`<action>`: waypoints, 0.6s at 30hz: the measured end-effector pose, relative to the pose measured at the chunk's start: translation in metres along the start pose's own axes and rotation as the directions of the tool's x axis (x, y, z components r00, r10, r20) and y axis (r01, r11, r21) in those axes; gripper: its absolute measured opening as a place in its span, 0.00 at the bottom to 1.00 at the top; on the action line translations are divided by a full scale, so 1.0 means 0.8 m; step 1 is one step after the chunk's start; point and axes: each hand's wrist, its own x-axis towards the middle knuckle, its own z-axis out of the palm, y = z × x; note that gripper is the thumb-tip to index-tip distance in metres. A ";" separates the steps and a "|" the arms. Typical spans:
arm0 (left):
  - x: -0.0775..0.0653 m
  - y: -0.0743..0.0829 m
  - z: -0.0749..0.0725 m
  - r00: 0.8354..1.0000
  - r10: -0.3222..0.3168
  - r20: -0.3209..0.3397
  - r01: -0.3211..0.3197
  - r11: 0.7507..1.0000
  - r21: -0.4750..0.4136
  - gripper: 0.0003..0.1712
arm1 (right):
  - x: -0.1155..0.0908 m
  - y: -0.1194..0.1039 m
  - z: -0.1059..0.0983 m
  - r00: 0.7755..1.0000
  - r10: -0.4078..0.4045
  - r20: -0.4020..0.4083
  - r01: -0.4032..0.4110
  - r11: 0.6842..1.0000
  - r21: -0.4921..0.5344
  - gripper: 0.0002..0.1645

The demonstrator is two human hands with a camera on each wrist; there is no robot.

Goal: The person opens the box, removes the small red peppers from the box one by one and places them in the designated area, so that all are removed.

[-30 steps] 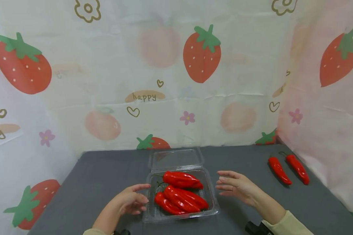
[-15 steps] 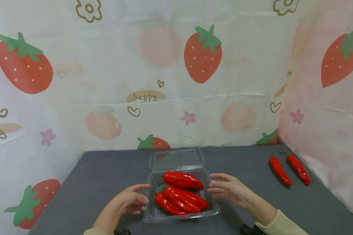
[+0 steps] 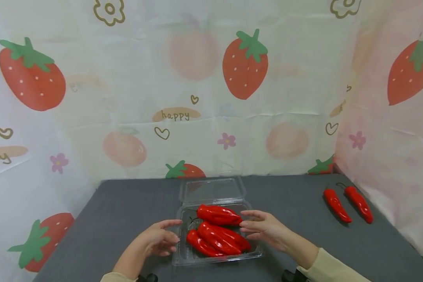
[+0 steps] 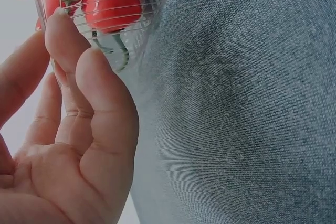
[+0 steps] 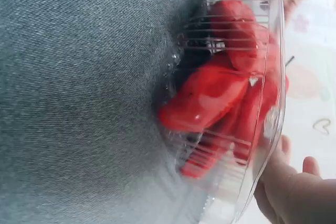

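A clear plastic clamshell box sits on the grey table with its lid folded back. Several glossy red chili peppers lie inside it, green stems to the left. My left hand is at the box's left side, fingers loosely bent and spread; in the left wrist view its fingertips are at the box wall, and whether they press it I cannot tell. My right hand reaches over the right rim, fingers extended near the pepper tips. The right wrist view shows that hand behind the transparent wall, holding nothing visible.
Two more red peppers, one nearer and one farther right, lie at the table's right side. A strawberry-patterned cloth hangs behind and at both sides of the grey table.
My right hand has moved left, from beside the box to over its right rim. My left hand, the box and the peppers keep their places.
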 end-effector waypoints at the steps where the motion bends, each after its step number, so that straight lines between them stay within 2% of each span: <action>1: 0.000 0.000 0.001 1.000 -0.003 -0.008 0.003 1.000 0.001 0.36 | 0.002 0.000 0.002 1.000 0.000 -0.004 0.000 1.000 -0.013 0.39; 8: 0.004 -0.001 0.003 0.998 -0.026 -0.059 0.026 1.000 0.008 0.34 | 0.014 0.005 0.020 1.000 0.013 0.000 -0.013 0.995 -0.096 0.35; 14: 0.005 -0.001 0.003 0.999 -0.016 -0.046 0.016 1.000 0.006 0.34 | 0.022 0.008 0.030 0.999 0.039 -0.004 -0.039 0.984 -0.174 0.33; 18: 0.004 -0.001 0.003 0.999 -0.016 -0.040 0.017 1.000 0.004 0.35 | 0.027 0.011 0.033 0.999 0.048 0.000 -0.046 0.964 -0.261 0.33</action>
